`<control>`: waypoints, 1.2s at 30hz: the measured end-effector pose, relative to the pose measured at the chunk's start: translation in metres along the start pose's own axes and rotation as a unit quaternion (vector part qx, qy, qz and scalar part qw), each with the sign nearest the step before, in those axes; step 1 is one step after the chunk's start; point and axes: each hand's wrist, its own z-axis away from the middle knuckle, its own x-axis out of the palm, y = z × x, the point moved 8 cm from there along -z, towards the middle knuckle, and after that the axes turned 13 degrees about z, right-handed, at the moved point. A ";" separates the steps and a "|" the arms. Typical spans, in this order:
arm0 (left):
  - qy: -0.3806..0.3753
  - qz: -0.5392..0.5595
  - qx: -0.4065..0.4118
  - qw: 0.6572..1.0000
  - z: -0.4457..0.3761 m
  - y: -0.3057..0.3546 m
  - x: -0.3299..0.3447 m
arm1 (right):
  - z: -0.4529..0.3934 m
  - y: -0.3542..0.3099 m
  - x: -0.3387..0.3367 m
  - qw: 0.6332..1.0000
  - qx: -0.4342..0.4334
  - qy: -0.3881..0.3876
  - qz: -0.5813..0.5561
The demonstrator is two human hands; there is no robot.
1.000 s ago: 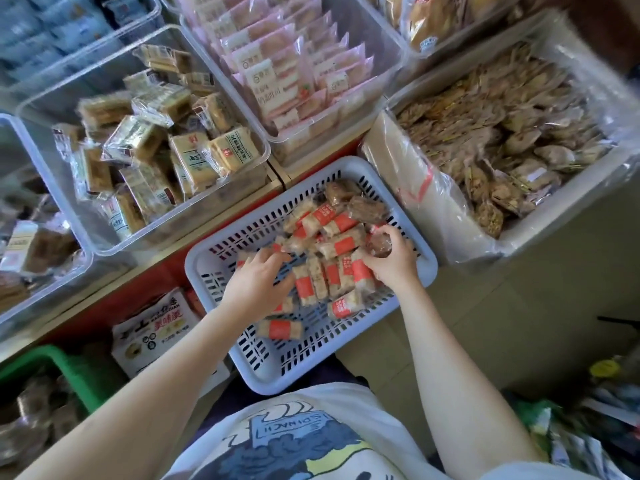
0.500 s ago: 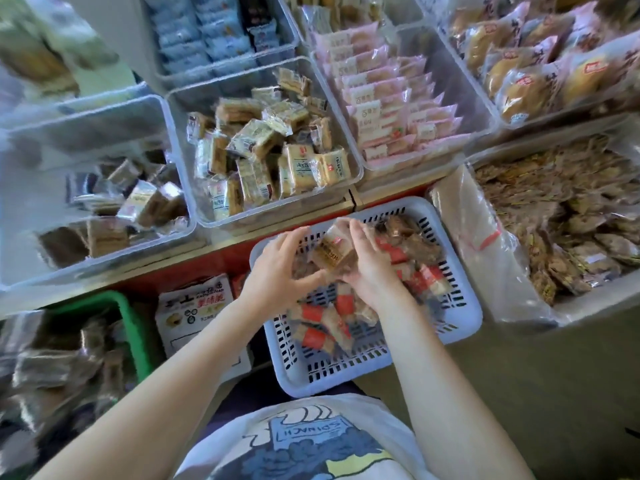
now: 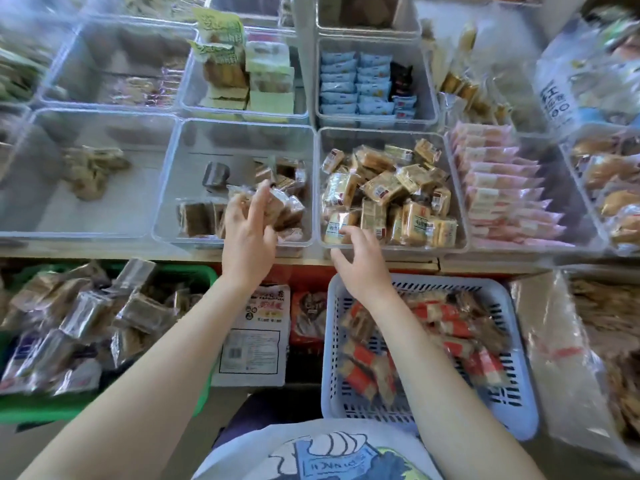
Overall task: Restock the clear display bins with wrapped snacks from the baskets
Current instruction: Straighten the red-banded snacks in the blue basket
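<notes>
- Shop display of clear plastic bins in rows on a shelf, with baskets on the floor below, seen from above.
- Left hand point(image 3: 247, 233) reaching over the near wall of the middle clear bin point(image 3: 173, 188), fingers loosely curled around a clear-wrapped brown snack point(image 3: 277, 202) at the fingertips; exact grip partly hidden by the hand's back.
- Right hand point(image 3: 360, 263) hovering just at the near rim of the neighbouring bin point(image 3: 459, 209) to the right, fingers relaxed and lightly bent, holding nothing visible.
- Middle bin only thinly stocked: a few brown wrapped pieces along its near and right side, bare floor on its far left.
- Right-hand bin heaped with tan wrapped cakes point(image 3: 384, 192).
- White slotted basket point(image 3: 516, 400) directly below and near the right hand, holding red-banded wrapped snacks point(image 3: 450, 330).
- Green basket point(image 3: 194, 275) at near left, full of dark wrapped packs.
- Key relation: supply in the white basket lying nearer than and below the right hand; open space in the middle bin lying far-left of the left hand.
- Likely judgement: left hand depositing, right hand the closer one for the next scoop.
</notes>
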 end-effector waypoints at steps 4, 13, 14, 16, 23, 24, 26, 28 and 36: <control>-0.149 -0.188 -0.040 0.970 -0.018 -0.031 0.023 | 0.000 0.002 0.022 0.994 -0.044 -0.053 0.088; -0.119 -0.074 0.151 0.979 0.049 0.012 0.044 | 0.026 0.052 0.001 0.985 0.051 0.159 0.034; -0.161 -0.078 0.121 0.976 0.060 0.005 0.060 | 0.026 0.069 0.012 0.987 0.100 0.121 0.028; -0.240 -0.099 0.027 0.965 0.079 -0.024 0.091 | 0.028 0.111 0.046 0.978 0.207 0.011 0.028; -0.347 -0.139 -0.120 0.920 0.115 -0.079 0.128 | 0.057 0.190 0.146 0.913 0.369 -0.169 -0.036; -0.347 -0.134 -0.134 0.919 0.116 -0.083 0.129 | 0.056 0.192 0.149 0.914 0.373 -0.152 -0.039; -0.345 -0.122 -0.151 0.918 0.118 -0.089 0.130 | 0.054 0.197 0.151 0.912 0.389 -0.123 -0.034; -0.352 -0.117 -0.157 0.915 0.122 -0.093 0.132 | 0.054 0.198 0.152 0.913 0.390 -0.105 -0.051; -0.334 -0.036 -0.150 0.930 0.115 -0.058 0.141 | 0.073 0.184 0.124 0.786 0.451 -0.037 -0.422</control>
